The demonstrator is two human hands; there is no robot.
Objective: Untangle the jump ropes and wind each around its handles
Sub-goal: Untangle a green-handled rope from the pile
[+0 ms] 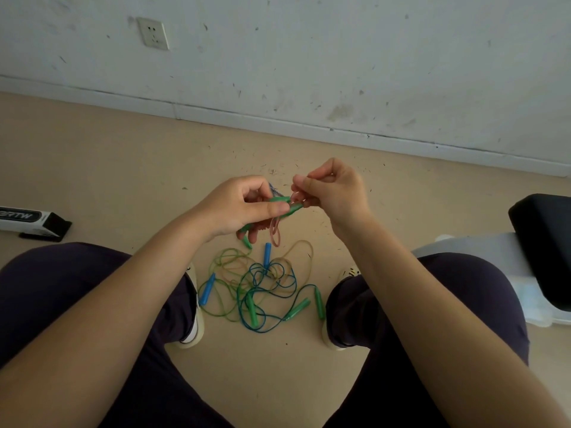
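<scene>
- Jump ropes [262,288] lie in a loose tangle on the floor [123,156] between the person's feet: green, blue and tan cords looped over one another, with blue handles [206,290] and green handles [296,309] scattered through the heap.
- One pair of green handles [287,206] is lifted above the tangle, held side by side, with a pinkish-tan cord [276,233] hanging from it in loops.
- Left hand [238,208] grips this pair, fingers curled beneath and thumb pressed on top.
- Right hand [333,189] is just beside the handle tips, its fingers [304,183] pinched together on the thin cord there.
- A small striped object shows between the two hands; what it is cannot be told.
- Dark-trousered knees frame the heap, with pale shoes [194,332] on either side.
- A black-and-white box [31,222] lies on the floor at the far left; a black cushion [543,242] on something white sits at the right.
- A wall [340,57] with a socket [153,34] stands behind.
</scene>
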